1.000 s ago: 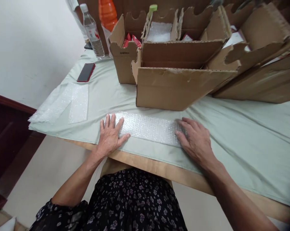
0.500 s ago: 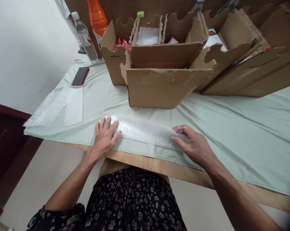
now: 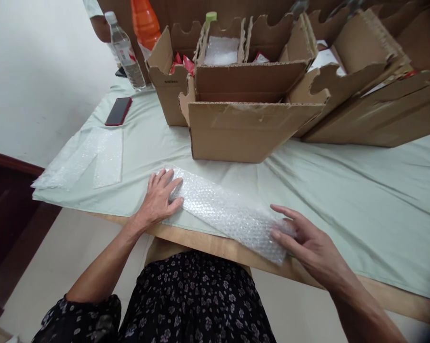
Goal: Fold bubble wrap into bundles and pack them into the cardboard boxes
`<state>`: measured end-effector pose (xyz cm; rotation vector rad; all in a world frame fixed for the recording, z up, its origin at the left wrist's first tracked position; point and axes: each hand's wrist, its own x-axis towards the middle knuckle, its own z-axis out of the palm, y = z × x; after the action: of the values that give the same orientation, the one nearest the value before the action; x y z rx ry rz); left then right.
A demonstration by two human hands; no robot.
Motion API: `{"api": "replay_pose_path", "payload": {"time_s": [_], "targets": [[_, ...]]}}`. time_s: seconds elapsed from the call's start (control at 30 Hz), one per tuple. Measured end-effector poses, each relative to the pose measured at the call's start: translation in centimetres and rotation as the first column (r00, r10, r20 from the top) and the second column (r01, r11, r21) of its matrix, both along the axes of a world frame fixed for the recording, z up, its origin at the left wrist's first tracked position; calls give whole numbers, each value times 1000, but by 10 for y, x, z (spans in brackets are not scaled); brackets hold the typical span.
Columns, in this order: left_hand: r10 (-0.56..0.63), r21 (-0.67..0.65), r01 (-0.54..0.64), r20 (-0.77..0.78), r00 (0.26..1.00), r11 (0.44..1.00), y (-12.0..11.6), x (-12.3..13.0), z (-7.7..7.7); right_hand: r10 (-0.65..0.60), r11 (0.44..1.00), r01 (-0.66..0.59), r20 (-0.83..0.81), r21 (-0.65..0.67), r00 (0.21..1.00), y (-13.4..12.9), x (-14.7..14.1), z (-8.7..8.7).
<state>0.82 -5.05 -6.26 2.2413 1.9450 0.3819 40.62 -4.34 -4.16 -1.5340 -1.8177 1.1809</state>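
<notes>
A long strip of bubble wrap lies slantwise along the front of the cloth-covered table, its right end lower and reaching over the wooden edge. My left hand rests flat on the strip's left end, fingers spread. At the other end my right hand pinches the strip, the thumb on top and some fingers behind it; the index finger sticks out free. Further left on the table are a folded bubble wrap piece and more bubble wrap.
Several open cardboard boxes stand in a row at the back, with packets and bubble wrap inside. A phone lies at the left, near a clear plastic bottle and an orange bottle. Part of another person's arm shows behind.
The strip's right end has swung toward me and right, over the table edge, with my right hand on it. My left hand has shifted slightly right. A person's arm has appeared behind the bottles.
</notes>
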Motion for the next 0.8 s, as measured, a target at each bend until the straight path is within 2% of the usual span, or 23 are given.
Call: {"api": "replay_pose_path", "payload": {"time_s": [0.2, 0.4, 0.47, 0.57, 0.7, 0.8], "targets": [[-110, -72, 110, 3, 994, 991, 25, 5, 5, 30, 997, -27, 37, -70, 999, -42, 5, -8], [-125, -158, 119, -28, 992, 980, 45, 5, 12, 51, 994, -48, 25, -103, 998, -42, 0, -8], [-96, -152, 88, -42, 995, 984, 41, 5, 13, 59, 990, -58, 1, -131, 998, -39, -1, -6], [-29, -66, 26, -42, 999, 997, 23, 4, 14, 63, 990, -65, -18, -122, 998, -37, -2, -2], [-38, 31, 40, -54, 998, 999, -8, -2, 13, 68, 994, -68, -1, -82, 998, -38, 0, -3], [-29, 37, 32, -63, 998, 999, -16, -6, 13, 108, 993, -106, 27, -53, 994, -38, 2, -4]]}}
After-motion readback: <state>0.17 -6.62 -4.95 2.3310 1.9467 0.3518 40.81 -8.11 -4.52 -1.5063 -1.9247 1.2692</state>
